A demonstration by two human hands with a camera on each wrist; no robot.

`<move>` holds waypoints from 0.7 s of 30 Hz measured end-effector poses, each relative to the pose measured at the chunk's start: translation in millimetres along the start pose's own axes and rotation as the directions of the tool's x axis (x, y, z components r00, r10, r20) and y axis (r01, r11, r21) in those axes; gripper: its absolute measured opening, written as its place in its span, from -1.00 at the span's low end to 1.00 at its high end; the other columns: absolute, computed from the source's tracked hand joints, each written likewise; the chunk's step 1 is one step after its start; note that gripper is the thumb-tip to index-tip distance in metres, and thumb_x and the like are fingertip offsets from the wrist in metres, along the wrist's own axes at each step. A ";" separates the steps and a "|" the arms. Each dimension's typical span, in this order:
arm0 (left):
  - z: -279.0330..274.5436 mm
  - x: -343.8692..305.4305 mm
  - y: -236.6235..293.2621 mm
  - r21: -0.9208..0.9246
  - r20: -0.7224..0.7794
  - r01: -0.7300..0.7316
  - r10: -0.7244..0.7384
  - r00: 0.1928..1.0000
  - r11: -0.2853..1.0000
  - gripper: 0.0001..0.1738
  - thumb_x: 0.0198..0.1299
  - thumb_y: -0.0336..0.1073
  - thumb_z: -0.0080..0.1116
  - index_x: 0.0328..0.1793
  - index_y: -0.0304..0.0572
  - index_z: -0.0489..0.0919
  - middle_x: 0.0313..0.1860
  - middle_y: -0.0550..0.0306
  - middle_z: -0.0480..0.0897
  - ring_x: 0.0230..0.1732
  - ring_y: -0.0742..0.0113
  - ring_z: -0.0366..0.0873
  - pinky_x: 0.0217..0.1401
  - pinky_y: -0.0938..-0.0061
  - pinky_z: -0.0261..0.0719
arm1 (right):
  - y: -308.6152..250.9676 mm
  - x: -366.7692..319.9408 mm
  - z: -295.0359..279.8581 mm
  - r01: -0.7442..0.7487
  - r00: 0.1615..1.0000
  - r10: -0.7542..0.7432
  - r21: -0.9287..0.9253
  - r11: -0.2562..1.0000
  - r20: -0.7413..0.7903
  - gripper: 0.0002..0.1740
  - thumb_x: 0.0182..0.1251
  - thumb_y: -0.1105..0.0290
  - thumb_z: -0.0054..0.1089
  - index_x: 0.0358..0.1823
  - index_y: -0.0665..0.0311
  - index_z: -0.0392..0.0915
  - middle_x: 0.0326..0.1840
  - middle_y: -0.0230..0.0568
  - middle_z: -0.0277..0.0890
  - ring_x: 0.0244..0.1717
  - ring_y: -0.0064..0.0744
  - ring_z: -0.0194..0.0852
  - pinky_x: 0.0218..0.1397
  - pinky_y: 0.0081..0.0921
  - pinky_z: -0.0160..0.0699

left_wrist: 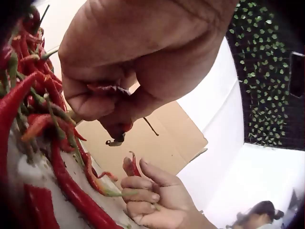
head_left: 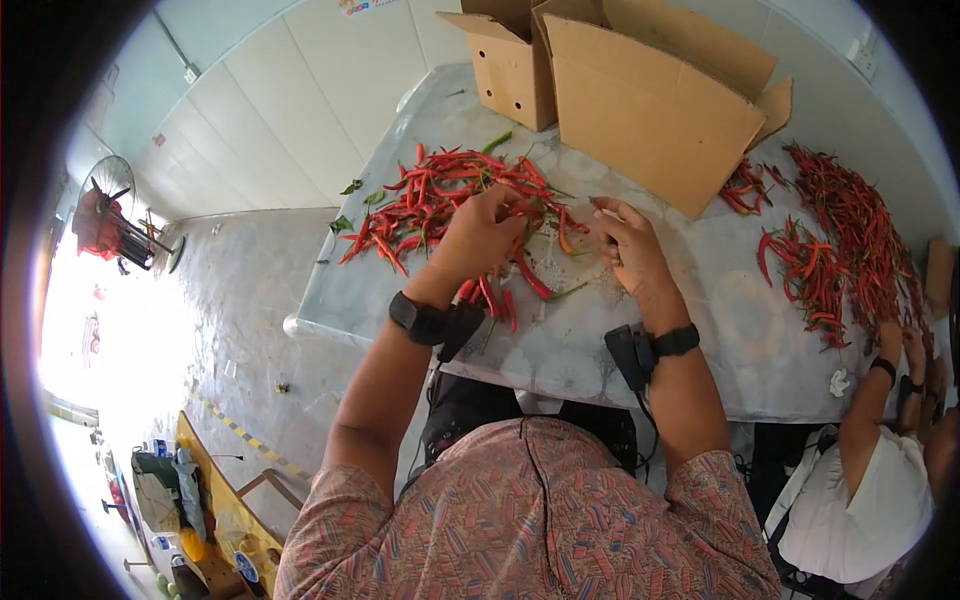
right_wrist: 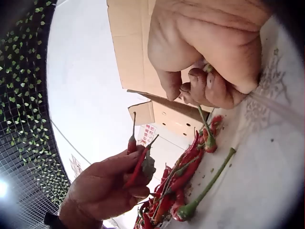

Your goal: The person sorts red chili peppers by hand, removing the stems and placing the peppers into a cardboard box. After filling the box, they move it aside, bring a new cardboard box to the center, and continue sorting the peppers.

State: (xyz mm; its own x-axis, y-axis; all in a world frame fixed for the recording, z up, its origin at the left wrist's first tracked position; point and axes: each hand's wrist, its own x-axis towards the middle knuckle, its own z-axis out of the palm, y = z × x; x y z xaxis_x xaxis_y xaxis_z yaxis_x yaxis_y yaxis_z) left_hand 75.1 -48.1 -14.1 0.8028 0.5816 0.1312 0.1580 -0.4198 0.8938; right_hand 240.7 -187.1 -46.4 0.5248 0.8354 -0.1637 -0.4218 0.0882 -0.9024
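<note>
My left hand (head_left: 495, 212) hovers over the near edge of a pile of red chillies (head_left: 440, 190) on the marble table (head_left: 700, 300). In the left wrist view its fingers (left_wrist: 86, 102) pinch a dark red chilli (left_wrist: 112, 90) with a curled stem. My right hand (head_left: 610, 225) is just to the right, fingers curled. It pinches a small red chilli (left_wrist: 131, 167), and in the right wrist view a bit of green shows between its fingertips (right_wrist: 195, 78). Loose chillies (head_left: 500, 295) lie below the left hand.
Two open cardboard boxes (head_left: 650, 100) stand at the back of the table. A second spread of chillies (head_left: 840, 240) covers the right side, where another person's hands (head_left: 905, 350) work. The table's near edge runs just before my wrists. A fan (head_left: 110, 215) stands on the floor at left.
</note>
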 end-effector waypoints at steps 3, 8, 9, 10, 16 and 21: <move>-12.8 -7.7 1.0 0.212 -0.072 -0.162 0.181 0.981 0.964 -0.72 0.01 -0.37 0.08 -0.15 -0.37 0.49 -0.45 -0.03 0.60 -0.42 0.20 0.56 -0.32 0.40 0.48 | 1.2 1.6 -2.2 0.020 1.000 -0.020 0.001 1.000 0.005 -0.79 0.21 0.44 0.08 -0.12 0.28 0.40 -0.63 -0.52 0.15 -0.72 -0.77 -0.01 -0.70 -0.79 -0.08; -28.3 -30.9 -4.5 0.329 -0.049 -0.110 0.133 0.990 0.938 -0.71 -0.03 -0.34 0.12 -0.13 -0.28 0.52 -0.29 -0.05 0.60 -0.21 0.08 0.56 -0.14 0.32 0.49 | 3.7 3.2 -3.6 -0.005 0.999 0.006 -0.024 1.000 0.053 -0.77 0.22 0.43 0.08 -0.10 0.30 0.40 -0.62 -0.51 0.17 -0.72 -0.77 -0.01 -0.69 -0.79 -0.07; -29.9 -37.3 -6.3 0.327 -0.053 -0.106 0.130 0.990 0.939 -0.71 -0.03 -0.34 0.12 -0.13 -0.28 0.52 -0.29 -0.05 0.60 -0.21 0.08 0.56 -0.14 0.32 0.49 | 3.4 3.0 -3.3 0.001 0.998 0.001 -0.040 0.999 0.060 -0.78 0.22 0.43 0.08 -0.10 0.30 0.40 -0.62 -0.51 0.17 -0.72 -0.77 0.00 -0.69 -0.79 -0.07; -31.1 -44.7 -8.0 0.423 -0.089 -0.176 0.234 0.968 0.889 -0.72 -0.04 -0.33 0.14 -0.15 -0.25 0.54 -0.27 -0.03 0.58 -0.18 0.08 0.54 -0.12 0.31 0.49 | 3.7 3.0 -3.1 0.006 0.998 -0.002 -0.056 0.998 0.067 -0.78 0.23 0.43 0.08 -0.10 0.30 0.40 -0.62 -0.51 0.18 -0.72 -0.77 0.00 -0.68 -0.79 -0.06; -20.4 -87.5 -1.9 0.550 -0.004 -0.167 0.202 0.979 0.819 -0.71 -0.09 -0.32 0.23 -0.20 -0.25 0.53 -0.28 -0.01 0.51 -0.21 0.05 0.50 -0.18 0.29 0.47 | 6.8 5.5 -5.3 -0.002 0.994 0.009 -0.059 0.998 0.107 -0.79 0.24 0.43 0.06 -0.11 0.30 0.40 -0.62 -0.51 0.19 -0.72 -0.77 0.01 -0.68 -0.78 -0.04; 17.1 -94.5 3.9 0.663 -0.033 -0.139 0.214 0.976 0.736 -0.70 -0.21 -0.19 0.31 -0.37 -0.16 0.51 -0.32 0.08 0.45 -0.23 0.10 0.50 -0.28 0.28 0.51 | 8.3 4.3 -4.3 0.015 0.994 -0.005 -0.089 0.996 0.112 -0.82 0.23 0.41 0.07 -0.16 0.28 0.41 -0.62 -0.51 0.18 -0.72 -0.77 -0.02 -0.68 -0.77 -0.08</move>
State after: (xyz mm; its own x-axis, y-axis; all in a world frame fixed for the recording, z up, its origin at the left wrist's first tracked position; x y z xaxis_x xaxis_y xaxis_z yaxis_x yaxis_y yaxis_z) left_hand 9.7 -116.6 -30.4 0.7986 0.5011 0.3334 0.3859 -0.8514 0.3553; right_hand 242.7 -185.2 -56.3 0.4404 0.8906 -0.1137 -0.3469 0.0520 -0.9365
